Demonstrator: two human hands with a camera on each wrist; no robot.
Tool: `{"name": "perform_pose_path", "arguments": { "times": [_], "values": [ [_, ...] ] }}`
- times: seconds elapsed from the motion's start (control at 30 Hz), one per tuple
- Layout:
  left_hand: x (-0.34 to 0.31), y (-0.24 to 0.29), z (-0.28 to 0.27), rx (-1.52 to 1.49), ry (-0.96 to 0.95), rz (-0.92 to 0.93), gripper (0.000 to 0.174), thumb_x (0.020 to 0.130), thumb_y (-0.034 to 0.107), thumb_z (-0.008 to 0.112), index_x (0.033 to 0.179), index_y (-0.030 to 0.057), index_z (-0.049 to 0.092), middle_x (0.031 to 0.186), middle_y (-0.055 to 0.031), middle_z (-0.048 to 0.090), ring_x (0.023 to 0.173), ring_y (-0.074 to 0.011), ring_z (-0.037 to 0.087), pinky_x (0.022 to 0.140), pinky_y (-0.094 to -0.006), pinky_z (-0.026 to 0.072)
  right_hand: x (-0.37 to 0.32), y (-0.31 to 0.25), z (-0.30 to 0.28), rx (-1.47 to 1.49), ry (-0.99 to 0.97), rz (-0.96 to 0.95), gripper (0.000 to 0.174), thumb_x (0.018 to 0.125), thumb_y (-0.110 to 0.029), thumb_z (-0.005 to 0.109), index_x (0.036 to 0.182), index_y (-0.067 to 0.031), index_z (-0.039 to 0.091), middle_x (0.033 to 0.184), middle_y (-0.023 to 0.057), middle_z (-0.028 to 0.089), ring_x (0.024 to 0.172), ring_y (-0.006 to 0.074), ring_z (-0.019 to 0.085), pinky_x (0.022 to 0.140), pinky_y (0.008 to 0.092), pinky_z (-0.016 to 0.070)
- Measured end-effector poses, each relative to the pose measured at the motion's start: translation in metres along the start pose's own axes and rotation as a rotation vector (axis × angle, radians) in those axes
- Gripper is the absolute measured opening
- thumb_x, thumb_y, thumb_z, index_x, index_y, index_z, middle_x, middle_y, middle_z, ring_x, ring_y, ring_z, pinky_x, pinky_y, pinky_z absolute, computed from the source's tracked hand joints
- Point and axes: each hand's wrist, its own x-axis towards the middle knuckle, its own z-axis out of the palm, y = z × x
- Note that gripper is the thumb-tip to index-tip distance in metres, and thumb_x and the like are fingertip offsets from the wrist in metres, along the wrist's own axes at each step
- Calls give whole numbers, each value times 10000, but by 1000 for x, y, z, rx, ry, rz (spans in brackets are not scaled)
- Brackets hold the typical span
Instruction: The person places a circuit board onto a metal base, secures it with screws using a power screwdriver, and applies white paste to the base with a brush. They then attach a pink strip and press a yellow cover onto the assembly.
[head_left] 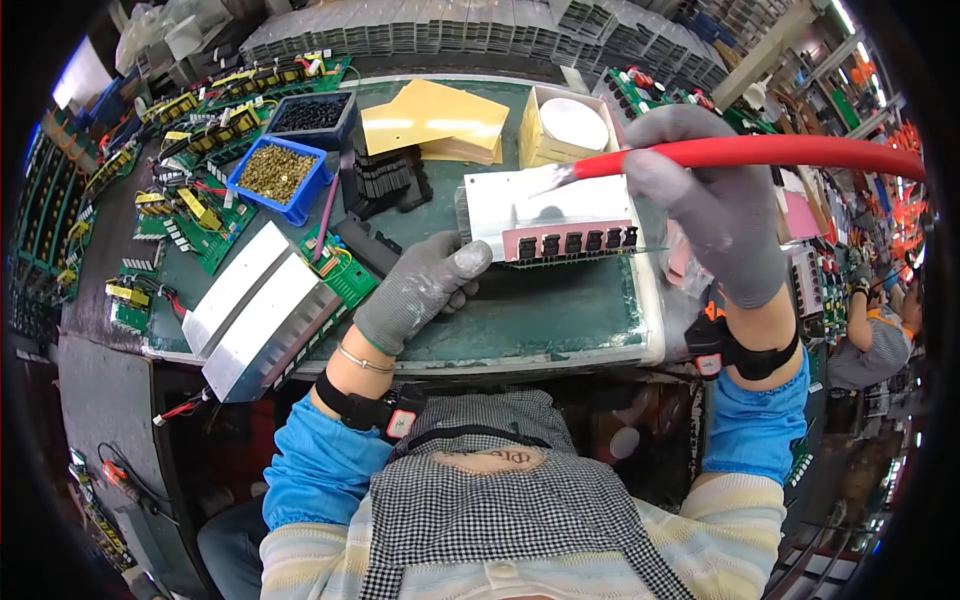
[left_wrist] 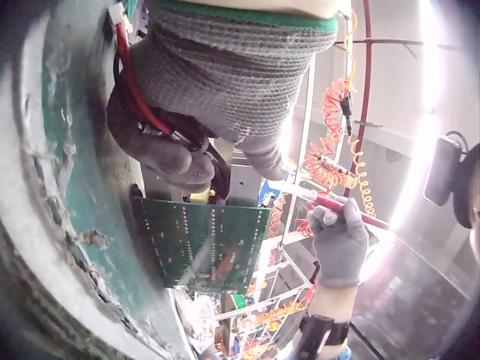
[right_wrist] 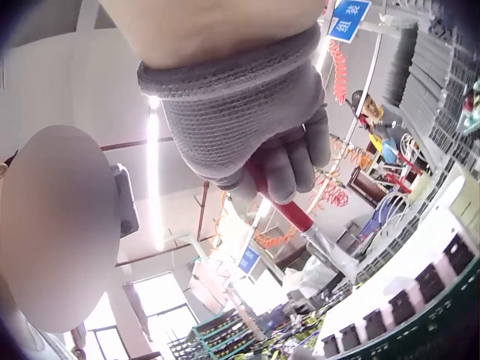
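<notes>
My gloved left hand [head_left: 425, 285] grips the left end of a metal heatsink [head_left: 540, 200], thumb on top; a pink strip with several black components runs along its near side. In the left wrist view, a green circuit board [left_wrist: 206, 244] hangs below, and the fingers of the left hand [left_wrist: 217, 90] curl by dark and red wires. The right hand [head_left: 705, 200] holds a red-handled brush [head_left: 740, 152] above the heatsink's right half, its whitened bristles over the white face. In the right wrist view the fingers curl round the red handle [right_wrist: 292, 214].
Two long heatsink units [head_left: 260, 310] lie at the left. Behind them stand a blue bin of brass-coloured parts [head_left: 275, 175] and a bin of black parts [head_left: 308, 114]. Yellow sheets [head_left: 435, 115] and a box with a white round container [head_left: 572, 123] are at the back.
</notes>
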Motion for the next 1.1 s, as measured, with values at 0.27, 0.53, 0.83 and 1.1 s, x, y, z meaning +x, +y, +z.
{"name": "perform_pose_path", "arguments": {
  "times": [0.27, 0.53, 0.83, 1.1],
  "values": [
    [8, -14, -5, -102, 4, -33, 693, 850, 618, 703, 1086, -25, 594, 749, -10, 569, 594, -59, 507, 522, -216, 437, 20, 3, 23, -135, -138, -155, 182, 913, -210, 684, 919, -30, 659, 782, 67, 665, 727, 158, 638, 685, 301, 503],
    [8, -16, -4, -120, -13, -5, 746, 833, 651, 698, 1119, -30, 593, 762, -8, 566, 612, -58, 508, 536, -212, 439, 24, 2, 20, -399, -174, -235, 163, 880, -185, 686, 858, -34, 630, 732, 84, 642, 670, 213, 632, 639, 323, 490],
    [1, -4, -1, -10, 4, -20, 719, 911, 687, 562, 1107, -4, 592, 815, -21, 563, 675, -70, 486, 589, -212, 420, 16, 21, -9, -556, -82, -230, 117, 880, -168, 678, 877, -60, 633, 692, 88, 639, 630, 217, 633, 616, 330, 488],
    [2, -4, 0, -15, 12, -29, 752, 897, 704, 573, 1160, 0, 597, 814, -25, 563, 648, -73, 483, 579, -222, 419, 6, 25, -29, -575, -48, -177, 100, 880, -130, 663, 854, -44, 618, 691, 86, 642, 626, 180, 628, 606, 321, 485]
  ]
}}
